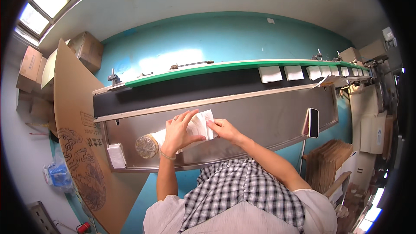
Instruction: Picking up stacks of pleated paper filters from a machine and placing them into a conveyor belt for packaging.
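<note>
Over the steel worktop (pixel 242 104), both of my hands are on a stack of folded white paper sheets (pixel 200 123), like tissues or napkins. My left hand (pixel 177 133) curves over the stack's left part, thumb pointing right. At the right end, my right hand (pixel 225 130) grips the edge with thumb and fingers. Left of my left hand lies a round, clear-and-brownish object (pixel 147 146) whose kind I cannot make out; something white shows between it and the hand. Another white paper stack (pixel 116 155) rests at the worktop's left end.
Beyond the worktop runs a black conveyor belt (pixel 182 89) with a green edge, carrying several white paper stacks (pixel 270 74) on the right. A phone (pixel 313 123) on a stand is at the front right. A large cardboard sheet (pixel 76 117) stands left; flattened cardboard (pixel 325 162) leans right.
</note>
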Motion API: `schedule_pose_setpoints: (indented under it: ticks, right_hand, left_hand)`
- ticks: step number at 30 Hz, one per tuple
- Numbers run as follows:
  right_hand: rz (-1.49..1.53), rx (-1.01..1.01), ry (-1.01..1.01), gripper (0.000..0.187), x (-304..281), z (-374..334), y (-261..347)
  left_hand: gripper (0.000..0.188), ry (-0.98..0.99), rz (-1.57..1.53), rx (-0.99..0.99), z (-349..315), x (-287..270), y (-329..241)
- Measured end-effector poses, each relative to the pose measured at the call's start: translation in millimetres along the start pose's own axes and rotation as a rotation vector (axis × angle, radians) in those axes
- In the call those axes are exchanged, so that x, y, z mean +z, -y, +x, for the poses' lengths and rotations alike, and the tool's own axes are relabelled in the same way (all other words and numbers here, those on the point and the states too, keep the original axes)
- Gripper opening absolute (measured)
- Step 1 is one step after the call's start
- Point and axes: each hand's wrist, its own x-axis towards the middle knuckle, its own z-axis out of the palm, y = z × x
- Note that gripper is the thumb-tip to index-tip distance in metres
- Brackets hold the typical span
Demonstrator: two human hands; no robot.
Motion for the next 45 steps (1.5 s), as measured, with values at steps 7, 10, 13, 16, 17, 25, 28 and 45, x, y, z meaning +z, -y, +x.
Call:
schedule_pose_setpoints:
  ticks: [7, 10, 13, 16, 17, 25, 28, 45]
  right_hand:
    - [0.114, 0.06, -0.033, 0.035, 0, 5, -14]
    - [-0.143, -0.217, -0.131, 0.033, -17, 17, -35]
    - [0.661, -0.285, -0.283, 0.033, -51, 48, -25]
    - [0.51, -0.154, -0.272, 0.036, -50, 38, -2]
    - [0.335, -0.109, -0.218, 0.039, -39, 35, -6]
    - [-0.452, -0.338, -0.225, 0.045, 34, 23, -15]
    - [-0.122, -0.176, -0.045, 0.036, 22, 33, -24]
    - [-0.684, -0.277, -0.073, 0.027, -60, -15, -16]
  left_hand:
    - [0.076, 0.023, -0.022, -0.028, 1, -2, -3]
    - [0.074, 0.048, -0.033, -0.038, 1, -1, -4]
    - [0.076, 0.049, -0.066, -0.043, 3, -1, -7]
    - [0.082, -0.128, 0.011, 0.041, -7, 8, -2]
    - [0.082, -0.127, 0.006, 0.031, -9, 8, -10]
    - [0.054, -0.883, -0.045, -0.403, -88, 43, -37]
    - [0.042, -1.059, -0.079, -0.59, -107, 60, -27]
    - [0.104, -0.414, 0.191, -0.644, -18, 71, -95]
